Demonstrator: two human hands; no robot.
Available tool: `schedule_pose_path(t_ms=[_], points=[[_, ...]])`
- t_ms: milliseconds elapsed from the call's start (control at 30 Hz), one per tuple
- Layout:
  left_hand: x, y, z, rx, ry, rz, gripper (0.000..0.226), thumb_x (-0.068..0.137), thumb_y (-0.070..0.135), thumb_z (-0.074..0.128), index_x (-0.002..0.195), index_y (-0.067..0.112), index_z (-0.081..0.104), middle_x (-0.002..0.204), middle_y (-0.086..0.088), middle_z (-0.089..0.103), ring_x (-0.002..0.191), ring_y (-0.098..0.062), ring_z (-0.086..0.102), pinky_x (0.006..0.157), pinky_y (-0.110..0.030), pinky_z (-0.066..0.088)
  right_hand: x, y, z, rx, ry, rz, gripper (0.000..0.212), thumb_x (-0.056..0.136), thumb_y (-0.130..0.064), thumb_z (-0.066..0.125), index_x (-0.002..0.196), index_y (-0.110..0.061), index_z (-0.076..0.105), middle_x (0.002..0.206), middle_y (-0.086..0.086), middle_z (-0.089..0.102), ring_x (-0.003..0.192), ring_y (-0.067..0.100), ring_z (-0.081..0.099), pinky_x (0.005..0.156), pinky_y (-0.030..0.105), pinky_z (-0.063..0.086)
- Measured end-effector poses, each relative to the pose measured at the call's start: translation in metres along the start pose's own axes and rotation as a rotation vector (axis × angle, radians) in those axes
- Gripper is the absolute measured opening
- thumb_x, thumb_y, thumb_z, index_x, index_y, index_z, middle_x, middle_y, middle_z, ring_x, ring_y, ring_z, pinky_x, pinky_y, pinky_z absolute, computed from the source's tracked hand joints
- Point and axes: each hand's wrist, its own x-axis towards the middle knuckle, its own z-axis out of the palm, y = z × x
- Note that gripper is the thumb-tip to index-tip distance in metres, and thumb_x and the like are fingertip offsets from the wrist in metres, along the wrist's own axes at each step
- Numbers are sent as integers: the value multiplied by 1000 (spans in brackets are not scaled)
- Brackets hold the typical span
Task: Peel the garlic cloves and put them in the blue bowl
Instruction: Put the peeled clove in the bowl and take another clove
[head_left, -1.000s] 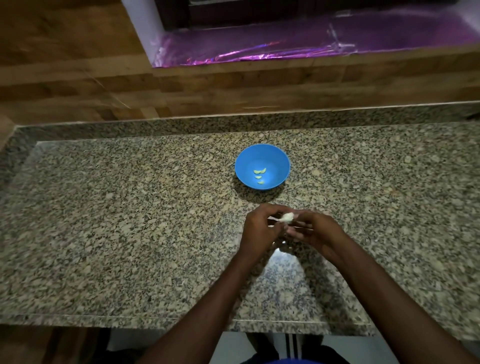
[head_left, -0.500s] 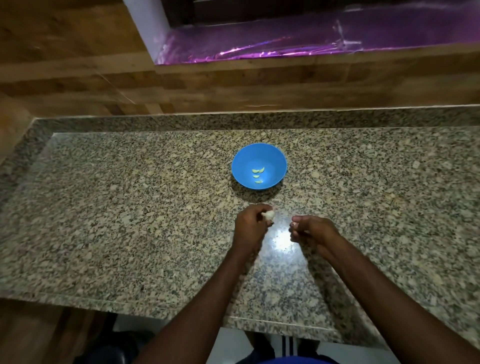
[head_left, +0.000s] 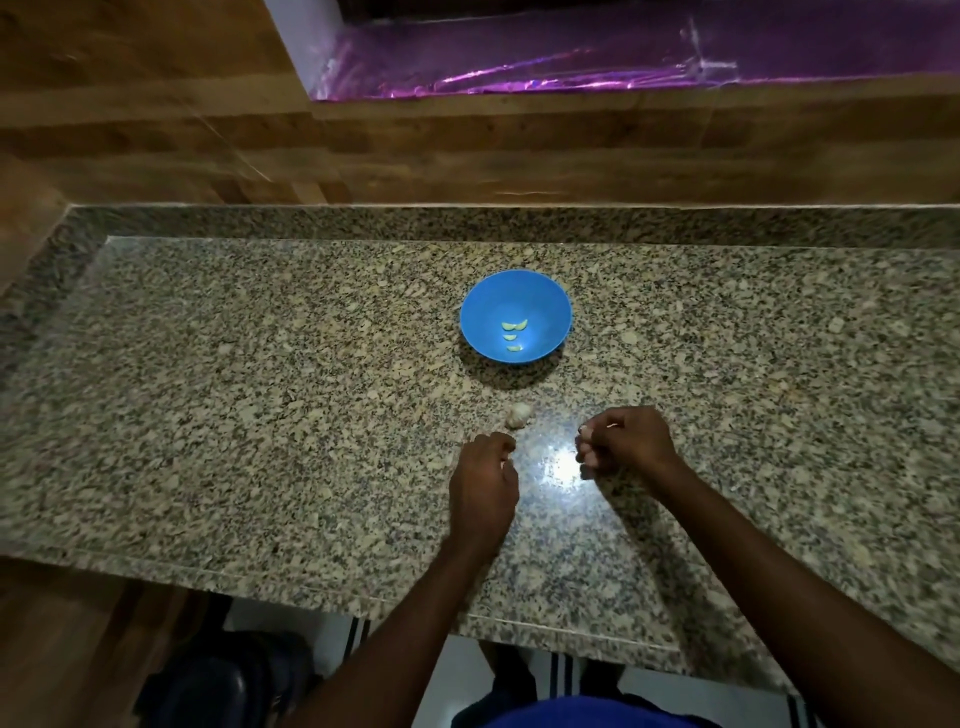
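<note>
A big speckled stone desk fills the middle of the frame. Behind it, at the top, is a brown wood wall, and a shiny purple sheet lies in the upper right.

Two bare arms come up from the bottom of the frame. The left hand is just below the middle, palm down, low over the desk. Its fingers are curled in and bunched, and I cannot tell if they hold anything. The right hand is to its right, apart from it. Its fingers are curled and pressed together around something small and pale at the tips, too small to name.

The blue bowl sits on the desk above both hands, well apart from them. A few peeled cloves lie inside it.

A small pale garlic piece lies on the desk between the bowl and the hands. It is just above the left fingers, not touching them.
</note>
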Motion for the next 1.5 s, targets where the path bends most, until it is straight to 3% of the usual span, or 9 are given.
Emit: schedule_pose_path(t_ms=[133,267,500,700,967,1133,1367,1467,1500], points=[[6,4,1,42,-105,63,23,91,7,54,108,18,65,102,-3,65,94,-22,60,76,-33,48,4,4,-3,-181,-52,-108,17,87,1,72,72,9,72,65,27,68,53,34,65,61,54,61],[8,6,4,107,-158,218,24,84,9,62,108,15,64,110,-8,63,98,-29,56,81,-41,50,13,3,-5,-480,-10,-208,11,79,-12,83,68,-13,80,59,2,72,57,14,71,64,30,60],[-4,-8,15,246,-214,364,54,90,41,60,137,15,52,141,-8,49,129,-28,44,101,-43,38,17,4,6,-685,16,-254,8,75,-12,80,68,-16,81,65,-2,73,55,-1,59,49,4,40],[-9,-17,17,203,-222,381,60,95,44,53,144,12,47,150,-12,44,140,-29,38,109,-45,35,21,19,12,-779,50,-342,10,72,-7,68,62,-6,67,63,8,68,61,22,64,59,33,51],[-12,-17,17,222,-252,357,63,96,39,52,151,13,39,159,-11,34,147,-28,29,116,-46,28,2,31,29,-797,156,-480,16,77,-8,58,62,-12,54,57,3,56,53,24,54,50,34,42],[-16,-15,15,246,-260,362,65,96,33,58,153,11,35,161,-12,31,149,-29,26,117,-46,26,-8,43,35,-776,253,-593,25,84,-4,58,66,-14,45,61,-2,42,54,21,40,48,30,18],[-15,-10,14,239,-274,331,64,93,31,62,150,12,41,159,-12,34,147,-29,28,116,-45,26,-16,55,35,-765,277,-682,22,85,-4,59,69,-14,46,67,1,50,60,24,49,53,36,35],[-10,-3,14,127,-195,288,45,88,29,65,131,16,60,140,-6,54,129,-24,44,103,-41,38,-13,47,23,-443,248,-471,17,86,-10,65,69,-14,64,60,-3,65,55,11,63,57,22,49],[-8,2,13,44,-163,251,35,87,27,65,121,16,66,126,-4,61,116,-21,50,96,-39,44,-11,44,21,-312,221,-341,18,86,-5,65,70,-12,68,59,1,68,54,15,67,61,28,58]])
